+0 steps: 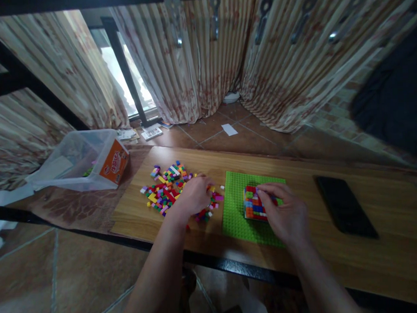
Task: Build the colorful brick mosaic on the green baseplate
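Observation:
A block of stacked, multicoloured toy bricks (253,209) stands on the green studded baseplate (236,228). My right hand (287,213) is over its right side, thumb and fingers pinched together. What looks like a small purple brick (258,190) shows at those fingertips, against the top of the stack. My left hand (195,195) reaches into the right part of a loose pile of small bricks (162,194), its fingers curled down and closed. Whatever lies between the left fingertips is hidden.
A black phone (345,206) lies on the wooden table (396,246), right of the baseplate. At the left, a clear plastic box (75,179) with an orange label rests on its side on a brown cloth (71,207). Curtains (212,60) hang behind the table.

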A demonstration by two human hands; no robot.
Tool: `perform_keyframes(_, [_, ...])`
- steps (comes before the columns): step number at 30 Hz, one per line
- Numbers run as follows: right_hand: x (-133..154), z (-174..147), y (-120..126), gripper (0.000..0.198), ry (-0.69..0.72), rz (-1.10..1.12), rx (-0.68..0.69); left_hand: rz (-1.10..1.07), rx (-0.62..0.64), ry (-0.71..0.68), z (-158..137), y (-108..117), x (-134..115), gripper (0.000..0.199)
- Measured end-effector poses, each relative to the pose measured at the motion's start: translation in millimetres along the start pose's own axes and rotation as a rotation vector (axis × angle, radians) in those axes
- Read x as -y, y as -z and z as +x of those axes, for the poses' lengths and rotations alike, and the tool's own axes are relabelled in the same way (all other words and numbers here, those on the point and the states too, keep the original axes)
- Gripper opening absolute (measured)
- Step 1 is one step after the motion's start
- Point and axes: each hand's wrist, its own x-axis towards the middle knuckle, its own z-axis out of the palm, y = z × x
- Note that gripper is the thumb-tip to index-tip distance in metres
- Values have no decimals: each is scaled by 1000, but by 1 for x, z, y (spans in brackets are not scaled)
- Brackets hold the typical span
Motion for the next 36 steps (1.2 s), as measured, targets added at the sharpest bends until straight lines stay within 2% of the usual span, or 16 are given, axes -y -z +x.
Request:
perform_keyframes(4, [2,0,0,19,-2,13,10,9,-2,3,1,0,0,14])
perform_keyframes(19, [6,0,0,17,-15,40,19,-68,-38,-14,2,5,-2,11])
perform_keyframes(24, [8,0,0,18,-16,53,16,-295,0,-58,2,6,-4,6])
perform_keyframes(30, [12,-3,-4,17,7,99,93,-676,85,-97,3,-7,-14,9])
perform_keyframes(36, [18,-5,-8,17,21,127,151,-824,68,-183,6,-19,-39,8])
